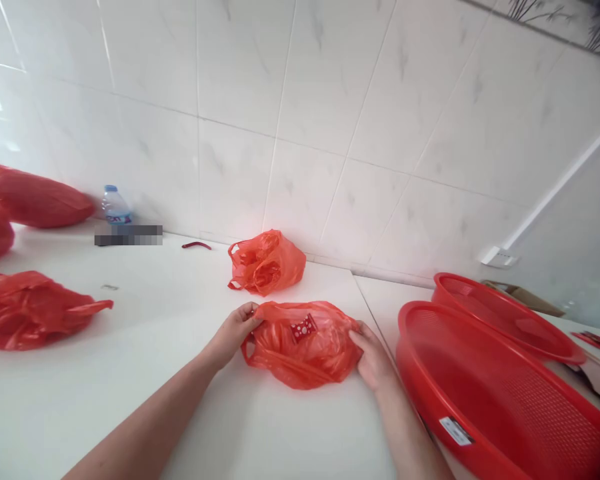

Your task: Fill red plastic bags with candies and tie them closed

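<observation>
A red plastic bag (300, 350) lies on the white table (180, 373) in front of me. A small red packet with white dots (303, 328) shows through its top. My left hand (233, 333) pinches the bag's left edge near a handle loop. My right hand (373, 357) grips the bag's right edge. A second, knotted red bag (265, 261) sits just behind it, untouched.
Two red perforated basins (480, 393) (505, 313) stand at the right. More filled red bags lie at the left (30, 310) (35, 199). A water bottle (115, 205) and a small red strip (197, 245) are near the tiled wall. A cardboard box (525, 297) sits behind the basins.
</observation>
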Available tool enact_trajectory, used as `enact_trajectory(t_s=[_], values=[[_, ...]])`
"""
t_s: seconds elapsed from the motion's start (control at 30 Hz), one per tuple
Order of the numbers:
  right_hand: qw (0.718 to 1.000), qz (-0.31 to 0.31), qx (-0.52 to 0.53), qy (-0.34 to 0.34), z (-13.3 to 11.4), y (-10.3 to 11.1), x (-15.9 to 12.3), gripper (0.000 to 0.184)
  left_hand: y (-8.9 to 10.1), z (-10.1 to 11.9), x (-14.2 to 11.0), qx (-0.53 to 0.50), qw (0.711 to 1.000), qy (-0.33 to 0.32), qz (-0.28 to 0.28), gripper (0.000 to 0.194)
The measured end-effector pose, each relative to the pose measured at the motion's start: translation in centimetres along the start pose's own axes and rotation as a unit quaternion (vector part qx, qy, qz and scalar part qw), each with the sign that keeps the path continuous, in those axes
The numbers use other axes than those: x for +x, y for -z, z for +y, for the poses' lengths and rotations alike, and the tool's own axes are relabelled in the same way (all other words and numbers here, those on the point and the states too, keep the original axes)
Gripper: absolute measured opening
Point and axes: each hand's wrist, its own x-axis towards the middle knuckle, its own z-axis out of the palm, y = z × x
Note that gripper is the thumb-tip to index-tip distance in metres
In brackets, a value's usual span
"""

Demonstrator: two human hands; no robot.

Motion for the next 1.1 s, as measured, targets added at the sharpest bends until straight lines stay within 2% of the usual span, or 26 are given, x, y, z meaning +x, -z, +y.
enact_trajectory(t_s=[0.13, 0.33, 0.57, 0.73, 0.9, 1.1], values=[[0.997, -0.026, 0.064, 0.019, -1.1, 0.1, -0.5, 0.026, -0.1, 0.5, 0.0, -0.094, 0.993, -0.067, 0.014, 0.027], [0.998, 0.0, 0.059, 0.004, -0.8, 0.8, -0.2, 0.022, 0.7, -0.1, 0.3, -0.11, 0.993, -0.034, 0.022, 0.026], [1.0, 0.021, 0.009, -0.013, -0.6, 0.4, 0.0, 0.029, 0.2, 0.1, 0.0, -0.088, 0.996, -0.022, 0.006, 0.029], [0.999, 0.038, 0.028, -0.014, -0.4, 0.6, 0.1, 0.023, 0.3, -0.1, 0.1, -0.062, 0.998, -0.003, 0.012, 0.03], [0.998, 0.046, 0.047, -0.014, -0.6, 0.9, 0.1, 0.027, 0.7, -0.3, 0.2, -0.07, 0.997, -0.009, 0.02, 0.028], [0.996, 0.038, 0.068, -0.047, -0.7, 0.8, -0.2, 0.035, 0.8, -0.3, 0.3, -0.087, 0.996, -0.008, 0.036, 0.027]])
